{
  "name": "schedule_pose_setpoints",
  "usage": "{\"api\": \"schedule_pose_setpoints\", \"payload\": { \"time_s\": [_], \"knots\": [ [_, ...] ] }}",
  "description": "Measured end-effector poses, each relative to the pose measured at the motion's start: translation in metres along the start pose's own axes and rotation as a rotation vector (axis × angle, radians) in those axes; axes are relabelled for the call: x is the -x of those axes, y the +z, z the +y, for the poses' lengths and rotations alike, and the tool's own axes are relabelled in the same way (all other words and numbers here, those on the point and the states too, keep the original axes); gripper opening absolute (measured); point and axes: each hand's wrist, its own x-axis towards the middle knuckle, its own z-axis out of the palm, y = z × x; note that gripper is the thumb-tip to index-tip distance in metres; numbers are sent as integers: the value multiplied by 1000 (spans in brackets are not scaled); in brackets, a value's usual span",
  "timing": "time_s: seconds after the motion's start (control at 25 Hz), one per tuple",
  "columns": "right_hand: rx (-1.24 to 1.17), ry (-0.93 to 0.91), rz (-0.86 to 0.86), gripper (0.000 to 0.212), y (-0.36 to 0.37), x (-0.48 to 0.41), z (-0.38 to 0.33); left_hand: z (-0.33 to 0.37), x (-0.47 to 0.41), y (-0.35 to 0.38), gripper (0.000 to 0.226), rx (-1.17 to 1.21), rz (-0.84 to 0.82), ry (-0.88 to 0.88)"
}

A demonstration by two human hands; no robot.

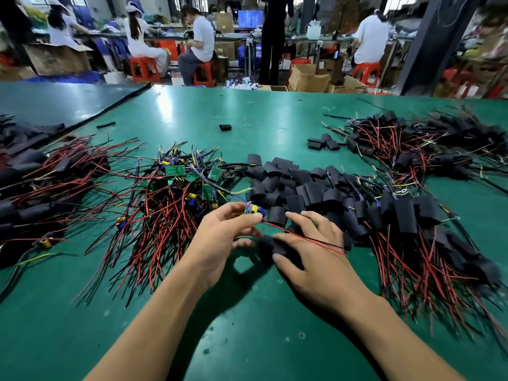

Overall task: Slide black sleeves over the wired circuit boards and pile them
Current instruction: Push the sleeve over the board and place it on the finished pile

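Green table [247, 119] holds a tangle of bare wired boards [176, 188] beside a heap of loose sleeves [291, 188]. Near them the left hand [225, 232] pinches one wired circuit board [255, 210], and the right hand [316, 257] grips a black sleeve [266, 247] just beside it.

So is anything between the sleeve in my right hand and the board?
Nothing separate shows between the black tubular sleeve and the wired circuit board; only its own red and black wires lie across the right hand.
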Motion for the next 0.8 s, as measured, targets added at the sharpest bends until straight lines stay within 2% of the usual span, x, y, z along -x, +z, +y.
{"api": "schedule_pose_setpoints", "payload": {
  "time_s": [0.12,0.28,0.4,0.56,0.68,0.8],
  "knots": [
    [3,-32,52,36,-6,5,3,-4,-1,-1,26,39,24,41],
    [23,-50,5,36,-13,3,4,-2,0,1,39,113,-60,154],
    [-109,-37,-63,24,-10,1,2,-1,3,5,33,92,-23,189],
    [-281,52,-56,21,-7,3,1,2,-2,-3,17,142,146,209],
    [-453,60,118,17,-12,1,2,3,-8,-11,18,245,248,177],
    [-718,215,353,24,-21,-3,11,4,-11,-16,20,295,300,185]
  ]
}}
